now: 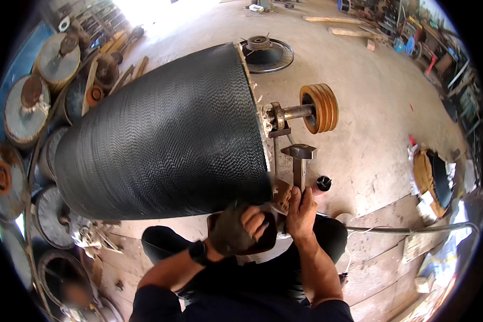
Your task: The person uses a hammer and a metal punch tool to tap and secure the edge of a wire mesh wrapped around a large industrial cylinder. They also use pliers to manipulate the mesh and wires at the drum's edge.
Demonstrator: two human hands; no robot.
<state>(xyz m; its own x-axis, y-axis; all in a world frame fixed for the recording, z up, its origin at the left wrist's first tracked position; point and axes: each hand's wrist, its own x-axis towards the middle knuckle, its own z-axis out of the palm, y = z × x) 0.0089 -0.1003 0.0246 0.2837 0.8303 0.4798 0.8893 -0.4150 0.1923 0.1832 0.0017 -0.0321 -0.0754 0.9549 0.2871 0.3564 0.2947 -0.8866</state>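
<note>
My right hand is wrapped round the handle of a hammer, whose dark metal head points up and away from me. A dark fingerless glove covers my left hand. Its fingers are curled in, and whatever they hold is hidden. Beneath that hand sits a dark brown open container between my knees. Just ahead lies a large black drum on its side, its surface covered in a fine ridged pattern. From its right end a metal shaft sticks out, carrying a rusty orange grooved pulley.
Another wheel with a pulley lies on the floor beyond the drum. Several round drums are stacked at the left. A small dark cup stands right of the hammer. A hose and an open sack are at the right.
</note>
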